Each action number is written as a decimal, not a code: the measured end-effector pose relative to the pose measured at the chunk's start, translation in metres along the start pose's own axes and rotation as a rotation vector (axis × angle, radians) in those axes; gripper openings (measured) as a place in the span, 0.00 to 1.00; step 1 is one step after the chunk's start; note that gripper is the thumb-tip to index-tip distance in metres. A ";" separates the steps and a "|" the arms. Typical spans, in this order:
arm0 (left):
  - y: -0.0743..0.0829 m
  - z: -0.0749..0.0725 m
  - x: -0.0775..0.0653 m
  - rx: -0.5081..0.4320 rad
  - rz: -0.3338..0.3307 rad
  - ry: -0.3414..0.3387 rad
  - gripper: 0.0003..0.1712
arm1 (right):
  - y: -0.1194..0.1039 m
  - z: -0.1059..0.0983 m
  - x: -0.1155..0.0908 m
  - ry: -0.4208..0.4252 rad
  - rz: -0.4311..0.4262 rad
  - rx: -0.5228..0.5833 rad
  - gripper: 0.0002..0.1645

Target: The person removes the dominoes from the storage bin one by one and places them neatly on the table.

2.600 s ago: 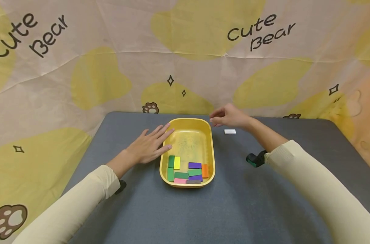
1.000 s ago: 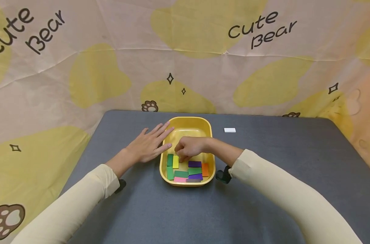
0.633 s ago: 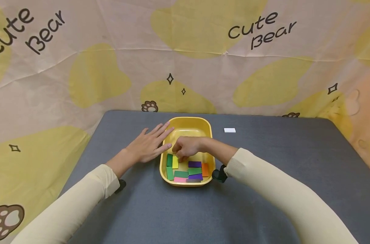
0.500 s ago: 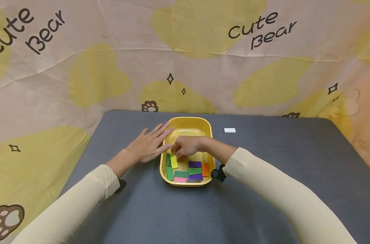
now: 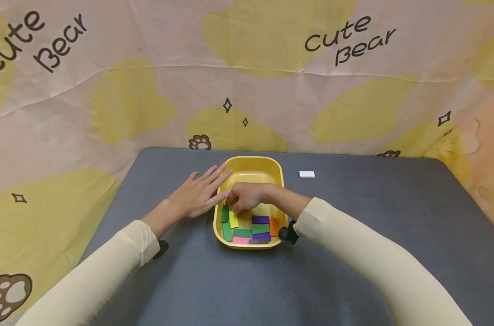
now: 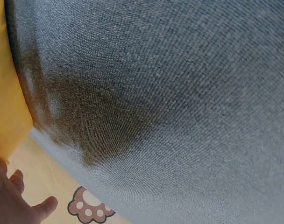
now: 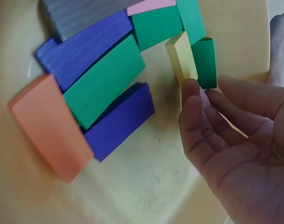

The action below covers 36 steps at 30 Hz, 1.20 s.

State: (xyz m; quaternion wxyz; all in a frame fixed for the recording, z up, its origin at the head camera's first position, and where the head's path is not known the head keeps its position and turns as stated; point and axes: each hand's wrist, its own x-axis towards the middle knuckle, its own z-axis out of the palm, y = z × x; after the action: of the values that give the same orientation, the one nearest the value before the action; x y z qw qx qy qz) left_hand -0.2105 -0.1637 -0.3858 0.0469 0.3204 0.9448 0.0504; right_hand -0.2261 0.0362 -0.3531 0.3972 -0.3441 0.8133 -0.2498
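Right hand [image 7: 240, 135] is down inside the yellow tray [image 5: 251, 166], fingers bent, a fingertip at one end of the yellow block [image 7: 182, 58], thumb close to the dark green block [image 7: 206, 63]. Whether it pinches either: cannot tell; the fingers mask the contact. Both blocks sit by the tray's left wall, the dark green one nearer it. Judged light, stiff, possibly painted wood: hard to damage, slightly slick. Best hold, I think: thumb and forefinger across the long narrow edges.

Left hand [image 5: 198, 194] lies with fingers spread over the left rim, holding nothing. Left wrist view cuts off most of it.

Right wrist view crops the grey block [image 7: 81, 16] and pink block [image 7: 151, 5]. White block [image 5: 306, 174] lies outside, right of the tray.
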 end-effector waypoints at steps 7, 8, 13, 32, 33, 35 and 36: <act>-0.001 0.001 0.000 0.002 0.009 0.005 0.36 | -0.004 -0.004 0.002 -0.025 0.073 0.119 0.22; -0.001 0.001 -0.001 -0.002 0.008 0.003 0.35 | -0.004 -0.004 0.003 -0.031 0.081 0.129 0.23; -0.001 0.001 -0.001 -0.025 0.003 0.001 0.34 | -0.005 -0.005 0.007 -0.032 0.093 0.128 0.23; 0.000 0.000 -0.002 -0.032 -0.004 -0.007 0.33 | -0.008 -0.002 0.008 0.005 0.091 0.118 0.10; 0.000 0.001 -0.002 -0.031 -0.005 -0.007 0.33 | -0.008 -0.002 0.008 0.006 0.090 0.117 0.09; 0.000 0.001 -0.002 -0.032 -0.005 -0.006 0.33 | -0.008 -0.002 0.008 0.006 0.088 0.110 0.08; 0.000 0.001 -0.002 -0.033 -0.005 -0.005 0.33 | -0.009 -0.001 0.008 0.004 0.086 0.112 0.08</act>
State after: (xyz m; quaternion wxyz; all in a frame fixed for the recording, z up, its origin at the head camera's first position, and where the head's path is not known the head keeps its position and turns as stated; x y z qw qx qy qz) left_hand -0.2087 -0.1650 -0.3865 0.0545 0.3174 0.9445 0.0651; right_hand -0.2279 0.0246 -0.3504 0.4245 -0.2854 0.8130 -0.2783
